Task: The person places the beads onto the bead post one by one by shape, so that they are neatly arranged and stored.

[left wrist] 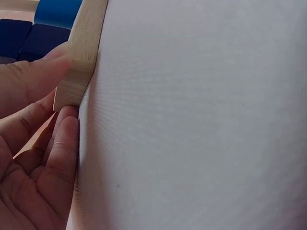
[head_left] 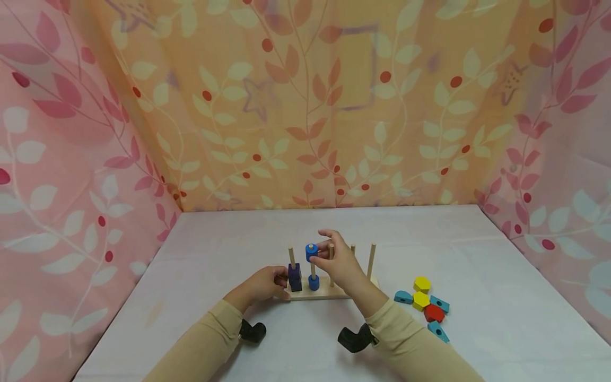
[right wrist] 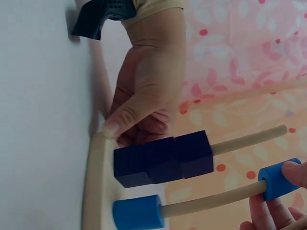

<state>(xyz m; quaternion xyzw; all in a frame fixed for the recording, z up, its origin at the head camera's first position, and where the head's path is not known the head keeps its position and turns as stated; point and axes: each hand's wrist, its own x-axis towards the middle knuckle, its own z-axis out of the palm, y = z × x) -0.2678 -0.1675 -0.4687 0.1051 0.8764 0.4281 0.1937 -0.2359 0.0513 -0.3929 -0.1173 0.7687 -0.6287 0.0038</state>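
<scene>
My right hand (head_left: 338,260) pinches a blue cylinder (head_left: 311,251) atop its peg (head_left: 313,269); my left hand (head_left: 264,284) grips the wooden base (head_left: 319,291).

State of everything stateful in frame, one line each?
Left hand: gripping the base's left end, thumb on top.
Right hand: pinching the blue cylinder.
Blue cylinder: at the top of the second peg, not slid down.
Lower blue cylinder: seated at that peg's bottom.
Navy cubes: stacked on the first peg.
Base: flat on the table.
Loose blocks: lying on the table, right of the base.
</scene>
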